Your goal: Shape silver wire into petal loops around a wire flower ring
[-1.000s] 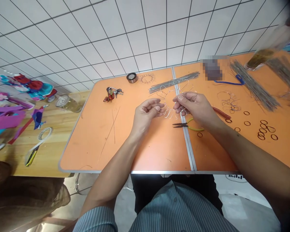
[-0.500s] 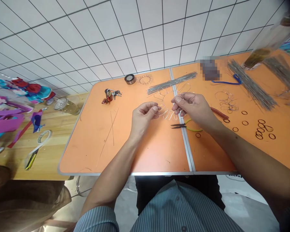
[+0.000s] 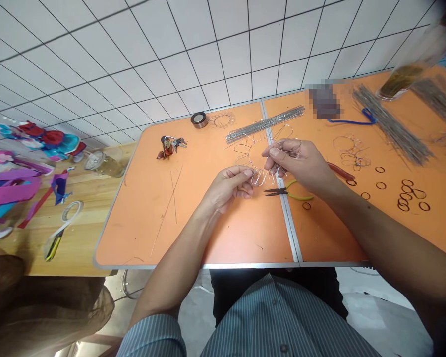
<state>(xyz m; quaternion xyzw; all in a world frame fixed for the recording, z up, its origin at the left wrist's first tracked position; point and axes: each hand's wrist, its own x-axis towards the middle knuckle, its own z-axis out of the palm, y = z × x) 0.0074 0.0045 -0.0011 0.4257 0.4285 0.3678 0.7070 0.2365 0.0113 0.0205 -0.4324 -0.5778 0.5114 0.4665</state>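
Wire frame: we see a bent silver wire frame (image 3: 259,177), a rough ring of petal loops, held up over the orange folding table (image 3: 144,233), its loops reaching across the metal seam of the table (image 3: 287,223). It is roughly round, so no clear long axis.
Right hand: our right hand (image 3: 297,166) is clenched, thumb and fingers pinching the frame's right edge. Frame lies to the left of this grip.
Left hand: our left hand (image 3: 228,186) is half-curled at the frame's lower left edge, touching the loops. We cannot tell if it is gripping or only supporting. Frame lies up and right of it.
Nearest: both hands touch the frame; the right one overlaps it more.
Below the hands: yellow-handled pliers (image 3: 284,191) lie just under the frame, and a red-handled tool (image 3: 340,171) sits partly behind the right wrist.
Beyond: a bundle of straight steel wires (image 3: 263,126) lies just above the frame, nothing between. Dark rings (image 3: 405,196) and small wire coils (image 3: 351,153) lie to the right, a roll of tape (image 3: 199,119) and a finished wire ring (image 3: 223,119) at the far edge.
Wooden table: a wooden table (image 3: 22,238) on the left holds colored craft strips (image 3: 11,191).
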